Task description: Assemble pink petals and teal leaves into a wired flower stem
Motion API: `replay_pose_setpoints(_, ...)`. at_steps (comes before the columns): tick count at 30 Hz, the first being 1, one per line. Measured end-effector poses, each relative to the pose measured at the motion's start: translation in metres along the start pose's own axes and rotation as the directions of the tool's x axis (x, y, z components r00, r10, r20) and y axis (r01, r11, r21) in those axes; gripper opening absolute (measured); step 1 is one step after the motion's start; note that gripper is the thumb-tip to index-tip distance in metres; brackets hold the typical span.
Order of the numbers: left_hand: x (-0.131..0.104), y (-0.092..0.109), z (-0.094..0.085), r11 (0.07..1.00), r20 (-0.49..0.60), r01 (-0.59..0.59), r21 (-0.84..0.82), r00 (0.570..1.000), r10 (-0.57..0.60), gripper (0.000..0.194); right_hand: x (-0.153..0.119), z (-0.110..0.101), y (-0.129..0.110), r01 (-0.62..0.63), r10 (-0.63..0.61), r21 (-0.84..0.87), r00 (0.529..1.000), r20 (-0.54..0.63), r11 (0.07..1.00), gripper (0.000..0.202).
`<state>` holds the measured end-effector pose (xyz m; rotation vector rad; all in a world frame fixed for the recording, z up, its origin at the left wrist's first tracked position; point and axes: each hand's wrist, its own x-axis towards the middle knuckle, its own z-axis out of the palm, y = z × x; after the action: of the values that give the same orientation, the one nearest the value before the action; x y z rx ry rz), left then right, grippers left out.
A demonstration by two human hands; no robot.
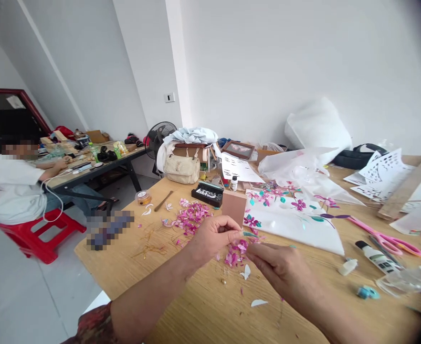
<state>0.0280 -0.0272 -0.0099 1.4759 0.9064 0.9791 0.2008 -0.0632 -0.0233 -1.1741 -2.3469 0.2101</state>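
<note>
My left hand (219, 235) is closed in a pinch, with thumb and forefinger on a small teal leaf (250, 234) that points right. Close by on the right, my right hand (277, 262) has its fingers pressed together; what they hold, if anything, is hidden. Loose pink petals (235, 254) lie on the wooden table under both hands. A bigger heap of pink petals (192, 215) spreads beyond my left wrist. White petal pieces (245, 272) lie just below my hands. Behind them a white sheet (289, 224) bears pink flowers and teal leaves.
Pink-handled scissors (385, 236), a glue bottle (378, 258) and a small white bottle (348, 266) lie to the right. A black box (206, 195), a beige bag (182, 168) and a round tub (143, 197) stand farther back. A person (13, 181) sits on a red stool (49, 234) at left.
</note>
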Motion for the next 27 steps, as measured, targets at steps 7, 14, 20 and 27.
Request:
replay_pose_setpoints(7,-0.007,-0.006,0.003,0.987,0.206,-0.035,0.158,0.978,0.002,0.007,-0.006,-0.018,0.003,-0.014,0.004,-0.065,0.988,-0.154,0.998,0.036)
replay_pose_setpoints(14,-0.005,0.001,0.000,0.987,0.115,0.088,-0.134,0.991,-0.072,0.017,0.001,0.001,0.005,-0.008,0.008,0.002,0.999,-0.044,1.000,0.033)
replay_pose_setpoints(20,-0.003,-0.006,0.000,0.989,0.033,-0.010,0.145,0.999,0.006,0.007,-0.004,-0.009,-0.008,0.069,-0.072,-0.042,0.996,-0.060,0.997,0.037)
replay_pose_setpoints(27,-0.011,-0.005,0.009,0.999,0.207,0.047,-0.016,0.977,-0.043,0.007,0.000,-0.002,0.012,-0.093,0.112,0.176,0.989,-0.101,0.980,0.027)
